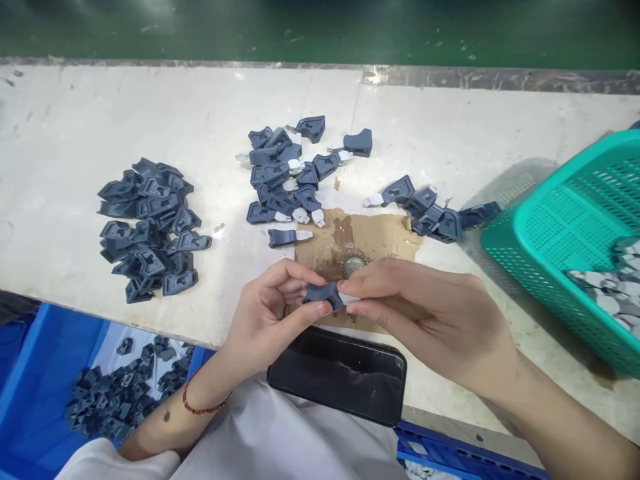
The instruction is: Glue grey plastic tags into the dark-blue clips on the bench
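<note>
Between thumb and fingers, my left hand (273, 310) grips a dark grey-blue plastic part (323, 295). My right hand (425, 307) pinches a small white plastic piece (347, 298) at the right end of that part. The two pieces meet, but my fingertips hide how far one sits inside the other. Both hands are over a brown cardboard piece (400, 240) with a round metallic disc (354, 265) on it. Just beyond lies a grey-blue part with a white end (283, 237).
Grey-blue parts (150, 207) are piled at left; ones with white ends (280, 167) lie mid-table, more (435, 217) at right. A green basket (515, 240) holds white pieces. A blue bin (30, 407) holds grey parts. A black phone (340, 377) lies at the front edge.
</note>
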A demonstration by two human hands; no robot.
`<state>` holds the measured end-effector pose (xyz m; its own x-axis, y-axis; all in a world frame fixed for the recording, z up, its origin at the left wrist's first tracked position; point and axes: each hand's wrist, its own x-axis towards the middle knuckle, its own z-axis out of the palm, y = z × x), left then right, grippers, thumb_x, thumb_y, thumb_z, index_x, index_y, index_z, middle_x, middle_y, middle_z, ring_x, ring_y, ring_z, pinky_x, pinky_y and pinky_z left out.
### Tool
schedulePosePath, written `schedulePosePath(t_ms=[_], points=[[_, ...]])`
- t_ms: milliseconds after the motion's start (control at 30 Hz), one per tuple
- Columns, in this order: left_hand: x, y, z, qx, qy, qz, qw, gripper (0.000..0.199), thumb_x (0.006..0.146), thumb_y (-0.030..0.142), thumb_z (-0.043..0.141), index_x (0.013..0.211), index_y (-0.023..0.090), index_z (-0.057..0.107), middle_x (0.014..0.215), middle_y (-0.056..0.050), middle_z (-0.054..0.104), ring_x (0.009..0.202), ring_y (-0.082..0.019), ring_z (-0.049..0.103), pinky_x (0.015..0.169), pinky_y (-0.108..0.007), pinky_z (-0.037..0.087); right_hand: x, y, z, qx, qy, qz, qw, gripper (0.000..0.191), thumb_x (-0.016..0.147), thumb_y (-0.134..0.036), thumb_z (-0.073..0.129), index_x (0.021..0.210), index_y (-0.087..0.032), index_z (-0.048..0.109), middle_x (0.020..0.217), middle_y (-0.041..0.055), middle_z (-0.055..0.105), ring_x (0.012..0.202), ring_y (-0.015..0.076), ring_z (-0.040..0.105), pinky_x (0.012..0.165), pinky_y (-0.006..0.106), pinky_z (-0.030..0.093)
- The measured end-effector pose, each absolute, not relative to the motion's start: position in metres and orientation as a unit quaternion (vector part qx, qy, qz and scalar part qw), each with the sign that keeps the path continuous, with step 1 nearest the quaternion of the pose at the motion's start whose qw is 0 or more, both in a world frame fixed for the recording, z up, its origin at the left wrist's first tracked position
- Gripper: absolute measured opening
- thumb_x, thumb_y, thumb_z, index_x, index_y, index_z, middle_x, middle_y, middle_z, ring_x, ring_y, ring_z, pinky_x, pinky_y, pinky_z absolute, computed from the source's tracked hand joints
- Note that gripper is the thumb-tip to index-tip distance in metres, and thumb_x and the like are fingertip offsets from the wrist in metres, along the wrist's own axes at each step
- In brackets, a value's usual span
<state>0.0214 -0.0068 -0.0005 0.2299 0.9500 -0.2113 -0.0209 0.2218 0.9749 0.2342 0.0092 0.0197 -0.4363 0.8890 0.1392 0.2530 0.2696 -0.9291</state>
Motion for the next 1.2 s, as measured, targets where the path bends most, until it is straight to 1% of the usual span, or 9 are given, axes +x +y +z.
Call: schedulePosePath(t_ms=[167,267,400,467,533,767,933,1067,1200], points=[[0.024,-0.008,-0.001,0.496,0.474,0.385,0.617,0.013,0.091,0.027,0.077,0.096,0.018,0.069,0.083,-0.005,0.078,0.072,-0.015,0.073,0.061,-0.021,0.057,0.236,0.011,0.016,-0.397,-0.717,0.464,0.337,0.014,0.098,-0.021,0.066,0.101,-0.03,0.077,0.092,0.0014,0.078,0.077,0.0184,0.074,0.068,0.03,0.06],[0.023,-0.01,-0.002,0.546,0.466,0.382,0.582,0.012,0.097,0.026,0.07,0.106,0.019,0.067,0.092,-0.006,0.079,0.081,-0.017,0.075,0.068,-0.023,0.06,0.237,0.011,0.016,-0.426,-0.693,0.482,0.326,0.011,0.097,-0.024,0.069,0.102,-0.028,0.078,0.092,0.0014,0.078,0.076,0.0176,0.073,0.064,0.028,0.06],[0.023,-0.012,-0.003,0.714,0.435,0.367,0.409,0.032,0.094,0.025,0.073,0.124,0.021,0.06,0.112,-0.009,0.075,0.099,-0.021,0.073,0.086,-0.03,0.059,0.236,0.007,0.017,-0.461,-0.629,0.525,0.34,0.007,0.093,-0.031,0.075,0.098,-0.026,0.075,0.085,-0.0002,0.077,0.069,0.0154,0.073,0.063,0.024,0.061],[0.025,-0.012,-0.004,0.773,0.421,0.347,0.323,0.032,0.094,0.02,0.071,0.124,0.02,0.059,0.111,-0.009,0.074,0.1,-0.021,0.071,0.087,-0.031,0.058,0.235,0.005,0.017,-0.463,-0.614,0.541,0.339,0.01,0.093,-0.035,0.075,0.094,-0.025,0.074,0.081,-0.0009,0.076,0.069,0.015,0.073,0.064,0.023,0.062],[0.026,-0.012,-0.004,0.792,0.424,0.333,0.286,0.026,0.098,0.017,0.064,0.123,0.019,0.059,0.109,-0.01,0.074,0.099,-0.021,0.07,0.087,-0.03,0.057,0.235,0.005,0.015,-0.462,-0.614,0.546,0.333,0.013,0.096,-0.036,0.072,0.091,-0.024,0.074,0.083,0.0003,0.076,0.072,0.016,0.074,0.066,0.024,0.062],[0.023,-0.011,-0.003,0.779,0.409,0.333,0.337,0.018,0.099,0.015,0.062,0.117,0.018,0.062,0.108,-0.011,0.074,0.099,-0.02,0.071,0.084,-0.028,0.058,0.232,0.006,0.017,-0.464,-0.622,0.55,0.309,0.016,0.096,-0.032,0.069,0.084,-0.022,0.071,0.078,0.001,0.075,0.069,0.0165,0.072,0.055,0.022,0.056],[0.02,-0.011,-0.002,0.76,0.416,0.338,0.368,0.018,0.098,0.017,0.063,0.115,0.018,0.065,0.104,-0.011,0.075,0.093,-0.021,0.072,0.079,-0.029,0.059,0.225,0.006,0.019,-0.454,-0.637,0.54,0.31,0.016,0.097,-0.027,0.066,0.081,-0.023,0.068,0.075,-0.0004,0.074,0.063,0.0157,0.07,0.054,0.025,0.054],[0.018,-0.011,-0.003,0.72,0.413,0.338,0.443,0.018,0.098,0.025,0.065,0.116,0.019,0.067,0.1,-0.009,0.074,0.086,-0.02,0.069,0.077,-0.03,0.057,0.227,0.008,0.024,-0.422,-0.69,0.487,0.331,0.01,0.098,-0.026,0.066,0.09,-0.023,0.07,0.078,-0.0006,0.075,0.063,0.0146,0.069,0.057,0.026,0.054],[0.014,-0.014,-0.006,0.679,0.441,0.371,0.454,0.022,0.1,0.024,0.062,0.121,0.022,0.067,0.108,-0.008,0.072,0.096,-0.022,0.067,0.086,-0.032,0.054,0.261,0.01,0.041,-0.445,-0.719,0.393,0.362,0.013,0.101,-0.023,0.063,0.1,-0.03,0.074,0.089,-0.0005,0.075,0.076,0.016,0.069,0.062,0.027,0.051]])
